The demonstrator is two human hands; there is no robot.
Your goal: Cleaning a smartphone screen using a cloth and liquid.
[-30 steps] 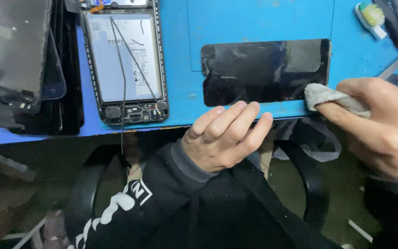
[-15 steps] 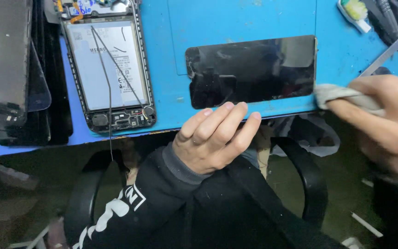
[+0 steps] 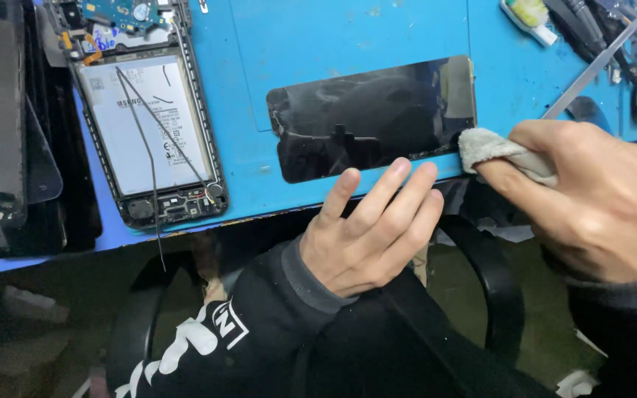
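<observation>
**Blue mat, screen panel at the near edge**

Blue work mat over a dark bench, chair ring below my wrists. Dark glass screen panel lies flat on the mat, just past my left fingertips and touching the cloth on its right corner

Left hand: fingers extended flat, tips resting at the mat edge right under the panel, gripping nothing. Right hand: clenched around a grey cloth wad, its tip pressed against the panel's near right corner

Handling, my read: panel is thin, light, stiff but brittle, and glossy so likely slick. It looks smudged. Best taken by the long edges, pads only, no flex; pinning it flat from the near edge seems safer than lifting by a corner

Left of my left hand: opened phone chassis with battery and a loose thin cable. Far left, a stack of dark panels. Beyond my right knuckles, a metal pry tool and other tools
</observation>
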